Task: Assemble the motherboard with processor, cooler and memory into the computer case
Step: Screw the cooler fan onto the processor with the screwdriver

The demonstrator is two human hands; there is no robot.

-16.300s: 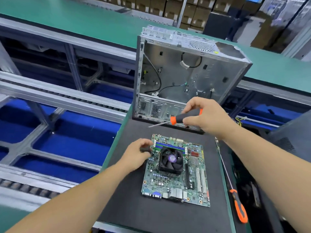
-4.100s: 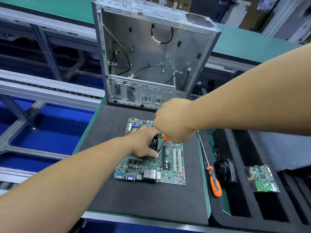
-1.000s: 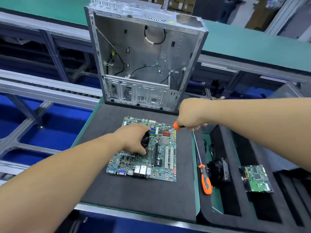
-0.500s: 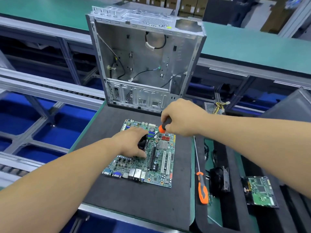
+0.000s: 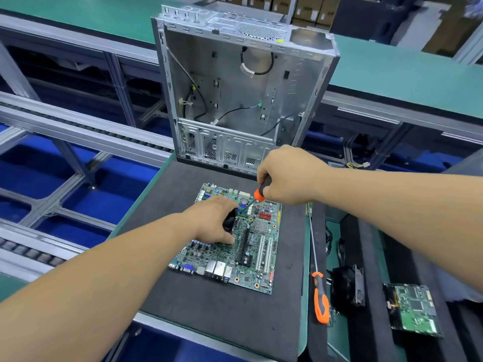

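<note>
Factory conveyor rails and blue bins run along our left, with a green belt crossing behind. On the dark padded surface [image 5: 214, 312] in front of us lies the motherboard [image 5: 251, 246], flat and face up, its port block toward us. Behind it, just beyond the mat's far edge, the computer case [image 5: 243, 82] stands upright with its open side facing us; loose cables hang inside and no board is mounted there.

We see both bare hands over the board. The left hand [image 5: 211, 220] is curled over the black cooler [image 5: 230, 221], holding it steady near the board's middle; most of the cooler is hidden under the fingers. The right hand [image 5: 285, 176] is closed around the black and orange handle of a screwdriver [image 5: 260, 193], with the shaft slanting down and left toward the cooler's far corner. The tip is too small for us to tell if it sits in a screw.

A second, long screwdriver [image 5: 320, 296] with an orange handle lies on the right edge of the surface, beside a foam tray [image 5: 371, 257] holding a spare fan [image 5: 347, 286] and a small circuit board [image 5: 415, 312].

We judge the step in hand to be fastening the cooler onto the board, so the task is still at an early stage. The next move calls for seating the tip squarely and turning while the left hand keeps the cooler from shifting.
</note>
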